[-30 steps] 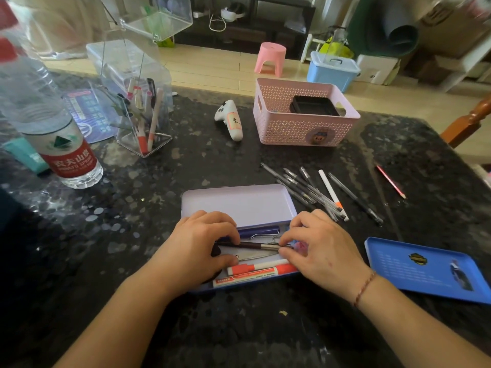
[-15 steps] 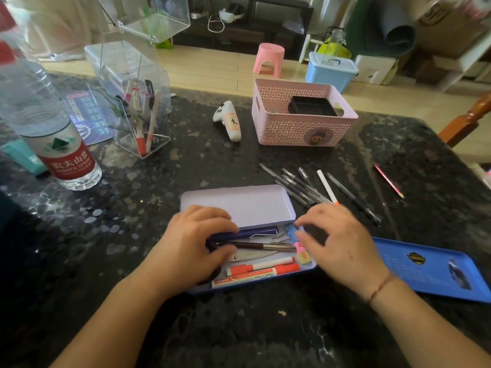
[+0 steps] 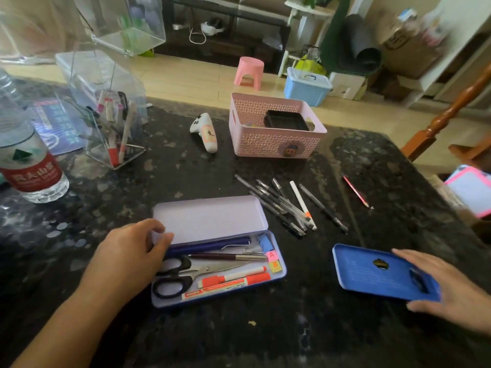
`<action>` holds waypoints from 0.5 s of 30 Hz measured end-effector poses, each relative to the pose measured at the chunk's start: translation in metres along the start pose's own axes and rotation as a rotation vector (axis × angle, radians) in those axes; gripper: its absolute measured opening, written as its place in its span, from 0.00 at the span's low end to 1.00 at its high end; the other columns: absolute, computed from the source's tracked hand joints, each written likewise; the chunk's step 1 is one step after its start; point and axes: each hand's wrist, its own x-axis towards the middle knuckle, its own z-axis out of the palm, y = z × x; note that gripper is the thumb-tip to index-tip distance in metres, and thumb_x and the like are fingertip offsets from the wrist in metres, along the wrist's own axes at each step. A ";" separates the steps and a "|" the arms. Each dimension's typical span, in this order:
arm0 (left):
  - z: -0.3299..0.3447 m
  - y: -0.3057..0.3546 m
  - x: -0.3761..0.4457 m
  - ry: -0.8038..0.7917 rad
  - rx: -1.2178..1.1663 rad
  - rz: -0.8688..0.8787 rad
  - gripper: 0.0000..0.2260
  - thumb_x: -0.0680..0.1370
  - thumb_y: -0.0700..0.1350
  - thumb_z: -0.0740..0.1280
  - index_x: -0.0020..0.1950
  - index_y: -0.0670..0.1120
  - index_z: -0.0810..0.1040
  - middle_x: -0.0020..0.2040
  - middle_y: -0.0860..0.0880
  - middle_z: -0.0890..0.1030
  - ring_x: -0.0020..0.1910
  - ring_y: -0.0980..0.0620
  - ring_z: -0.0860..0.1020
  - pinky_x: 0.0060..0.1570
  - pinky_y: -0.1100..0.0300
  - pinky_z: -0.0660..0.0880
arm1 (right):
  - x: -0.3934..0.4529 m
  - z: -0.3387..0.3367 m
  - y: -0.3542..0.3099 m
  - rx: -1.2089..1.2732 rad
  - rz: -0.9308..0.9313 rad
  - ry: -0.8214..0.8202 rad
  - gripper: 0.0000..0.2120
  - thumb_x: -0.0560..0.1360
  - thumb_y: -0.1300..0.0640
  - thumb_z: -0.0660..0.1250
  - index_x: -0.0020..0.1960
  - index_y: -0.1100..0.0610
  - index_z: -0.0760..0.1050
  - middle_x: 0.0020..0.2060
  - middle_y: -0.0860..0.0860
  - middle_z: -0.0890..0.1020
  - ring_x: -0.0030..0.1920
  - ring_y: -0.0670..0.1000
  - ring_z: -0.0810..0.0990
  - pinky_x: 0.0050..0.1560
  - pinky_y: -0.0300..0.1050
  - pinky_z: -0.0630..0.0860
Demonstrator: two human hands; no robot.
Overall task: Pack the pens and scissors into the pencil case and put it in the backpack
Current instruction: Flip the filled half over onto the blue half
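Dark table (image 3: 345,328), right hand (image 3: 449,293) moved onto blue lid (image 3: 377,274)

pencil case (image 3: 212,224) open on the table (image 3: 265,341), toward its near edge, slightly left of middle; pale lilac tin, lid flipped back flat, empty inside. tray holds black-handled scissors (image 3: 180,274) lying flat, blades closed, tips pointing right; two orange-and-white markers (image 3: 233,280) along the near wall; a dark maroon pen with a silver cap (image 3: 228,257) above the scissors; a dark blue pen (image 3: 210,245) along the hinge side. loose pens (image 3: 281,203), mostly black and clear, one white with orange tip, fanned on the table just right of and behind the lid. backpack not visible.
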 end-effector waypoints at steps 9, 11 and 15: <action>0.006 -0.005 0.006 0.220 -0.188 0.069 0.03 0.75 0.46 0.70 0.41 0.51 0.79 0.41 0.52 0.78 0.38 0.55 0.76 0.41 0.59 0.71 | 0.003 -0.020 -0.162 0.311 -0.464 0.311 0.50 0.54 0.34 0.76 0.72 0.35 0.58 0.66 0.30 0.65 0.68 0.36 0.62 0.64 0.23 0.57; 0.003 0.000 0.003 0.231 -0.328 0.164 0.05 0.77 0.49 0.67 0.43 0.51 0.79 0.42 0.54 0.79 0.40 0.56 0.77 0.39 0.65 0.71 | 0.020 -0.008 -0.206 0.250 -0.594 0.238 0.49 0.57 0.34 0.76 0.73 0.35 0.56 0.68 0.29 0.62 0.70 0.34 0.59 0.66 0.24 0.51; -0.003 0.005 -0.004 0.118 -0.426 0.370 0.12 0.79 0.56 0.59 0.50 0.52 0.80 0.49 0.58 0.80 0.51 0.55 0.79 0.50 0.66 0.73 | 0.046 0.018 -0.246 0.152 -0.682 0.183 0.48 0.60 0.33 0.74 0.74 0.37 0.53 0.66 0.31 0.60 0.69 0.35 0.57 0.69 0.28 0.48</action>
